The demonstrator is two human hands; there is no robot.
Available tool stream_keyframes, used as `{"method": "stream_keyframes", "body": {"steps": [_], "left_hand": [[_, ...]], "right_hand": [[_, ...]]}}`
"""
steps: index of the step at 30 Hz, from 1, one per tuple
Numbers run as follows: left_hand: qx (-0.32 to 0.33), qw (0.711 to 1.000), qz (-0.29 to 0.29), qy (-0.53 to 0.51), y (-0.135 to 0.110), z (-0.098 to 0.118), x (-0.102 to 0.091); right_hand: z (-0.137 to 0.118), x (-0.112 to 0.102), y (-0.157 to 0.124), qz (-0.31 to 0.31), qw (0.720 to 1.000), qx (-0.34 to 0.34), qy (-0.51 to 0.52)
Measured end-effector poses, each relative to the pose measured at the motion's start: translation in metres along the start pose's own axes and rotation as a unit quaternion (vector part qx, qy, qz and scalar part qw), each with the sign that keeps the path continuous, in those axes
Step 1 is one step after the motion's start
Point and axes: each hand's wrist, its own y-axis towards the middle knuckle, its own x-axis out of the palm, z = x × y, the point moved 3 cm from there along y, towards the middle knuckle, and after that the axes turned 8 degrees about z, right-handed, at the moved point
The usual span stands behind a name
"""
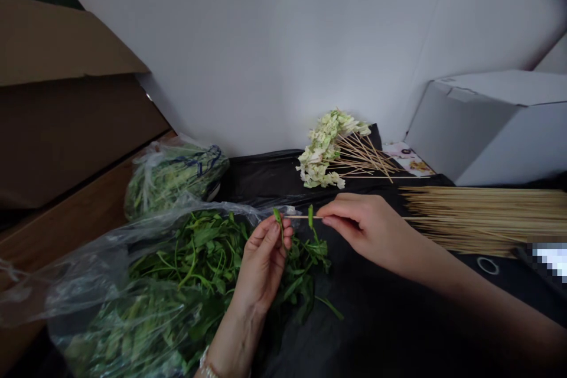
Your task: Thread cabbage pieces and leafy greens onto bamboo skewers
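Observation:
Between finger and thumb, my left hand (266,254) pinches a green leafy stem (277,216) at the tip of a thin wooden skewer (302,217). My right hand (361,221) is closed on that skewer farther along. A folded green stem piece (310,217) sits on the skewer near my right fingertips, its leaves hanging down. Whether the skewer has gone through the left stem, I cannot tell. Loose leafy greens (204,248) spill from an open clear plastic bag (101,271) beside and behind my left hand.
Skewers with pale cabbage pieces (325,150) lie at the back. A large bundle of bare skewers (487,218) is on the right, near a ring (488,266). A second bag of greens (177,171) stands back left. A cardboard box (66,124) and a white box (496,124) flank the black-covered surface (376,325).

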Motion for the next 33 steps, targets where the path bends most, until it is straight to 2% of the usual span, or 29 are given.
{"method": "stream_keyframes", "body": {"steps": [15, 25, 33], "left_hand": [[0.002, 0.999, 0.033, -0.006, 0.001, -0.001, 0.0], [-0.002, 1.0, 0.017, 0.011, 0.0, 0.0, 0.0], [-0.006, 0.999, 0.007, 0.034, 0.001, 0.002, -0.002]], "right_hand": [[0.0, 0.005, -0.001, -0.002, 1.0, 0.003, -0.008], [-0.002, 0.01, -0.002, -0.003, 1.0, -0.003, 0.005], [-0.004, 0.018, -0.006, 0.048, 0.998, -0.039, -0.001]]}}
